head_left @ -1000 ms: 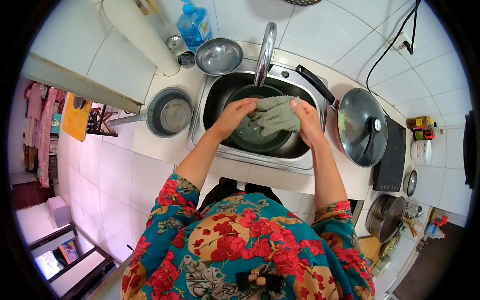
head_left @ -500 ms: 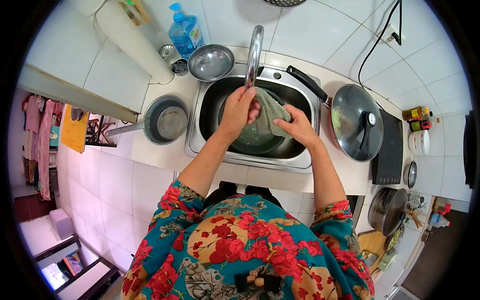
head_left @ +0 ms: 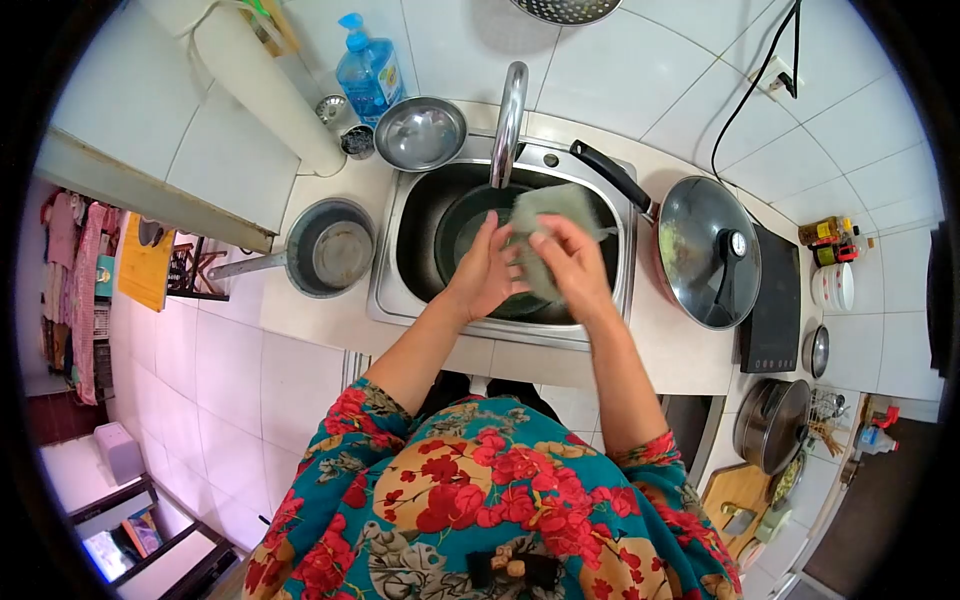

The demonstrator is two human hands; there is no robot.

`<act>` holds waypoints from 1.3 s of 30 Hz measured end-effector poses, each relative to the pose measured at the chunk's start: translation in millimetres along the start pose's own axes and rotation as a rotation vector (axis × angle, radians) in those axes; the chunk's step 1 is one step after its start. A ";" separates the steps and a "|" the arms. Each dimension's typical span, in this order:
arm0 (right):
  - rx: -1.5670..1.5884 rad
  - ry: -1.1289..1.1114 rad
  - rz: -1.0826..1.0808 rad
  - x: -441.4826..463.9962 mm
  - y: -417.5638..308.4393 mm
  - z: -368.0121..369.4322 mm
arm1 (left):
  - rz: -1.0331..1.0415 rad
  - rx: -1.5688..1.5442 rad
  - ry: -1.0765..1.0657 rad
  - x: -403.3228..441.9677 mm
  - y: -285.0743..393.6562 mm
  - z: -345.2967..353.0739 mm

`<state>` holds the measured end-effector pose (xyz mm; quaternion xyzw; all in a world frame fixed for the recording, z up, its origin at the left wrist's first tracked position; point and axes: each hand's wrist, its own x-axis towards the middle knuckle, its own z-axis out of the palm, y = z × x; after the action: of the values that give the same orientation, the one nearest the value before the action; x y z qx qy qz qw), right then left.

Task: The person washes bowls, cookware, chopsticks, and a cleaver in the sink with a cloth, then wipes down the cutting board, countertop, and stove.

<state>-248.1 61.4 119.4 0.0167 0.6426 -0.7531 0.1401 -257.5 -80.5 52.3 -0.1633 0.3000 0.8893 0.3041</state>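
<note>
A grey-green cloth hangs over the sink, its outline smeared by motion. My right hand grips it, fingers pressed on its front side. Just left of the cloth is my left hand, palm turned toward it and fingers apart; whether the fingertips touch the fabric I cannot tell. Beneath both hands a dark round basin sits in the sink, partly hidden by them. The chrome faucet arches down behind the hands.
Left of the sink stands a grey saucepan; a metal bowl and a blue soap bottle are behind. To the right, a lidded frying pan is beside a black cooktop. A lidded pot stands farther right.
My left hand has let go of the cloth and opened. My right hand has moved left and up with the cloth, which now spreads higher near the faucet.
</note>
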 end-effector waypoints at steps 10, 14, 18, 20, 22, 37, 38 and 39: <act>0.187 0.101 -0.036 25.2 69.0 28.1 | 0.270 0.112 -0.058 -6.1 3.1 28.2; -0.474 0.095 -0.449 24.4 50.4 19.9 | 0.345 -0.027 0.110 -2.3 -9.5 33.0; -0.770 0.163 -0.313 8.8 35.2 11.5 | 0.296 -0.100 0.143 -12.0 -16.4 44.1; -0.919 0.186 -0.713 -0.2 13.7 15.1 | 0.144 -0.229 -0.102 -15.6 -14.1 43.2; -0.961 0.224 -0.810 -8.3 25.3 24.4 | 0.116 -0.441 -0.345 -12.0 -13.3 41.0; -0.138 0.592 0.012 -14.2 88.8 -115.6 | 0.348 0.034 0.281 28.2 33.8 -33.7; -0.148 0.592 0.013 -25.1 73.8 -109.5 | 0.400 -0.026 0.409 53.1 47.4 -73.4; 0.077 0.565 0.080 -37.1 49.9 -98.7 | 0.436 -0.098 0.533 65.5 63.6 -90.7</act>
<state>-216.2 157.6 61.8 0.2563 0.6259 -0.7364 -0.0157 -338.2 -149.3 -20.6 -0.3363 0.3535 0.8728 0.0100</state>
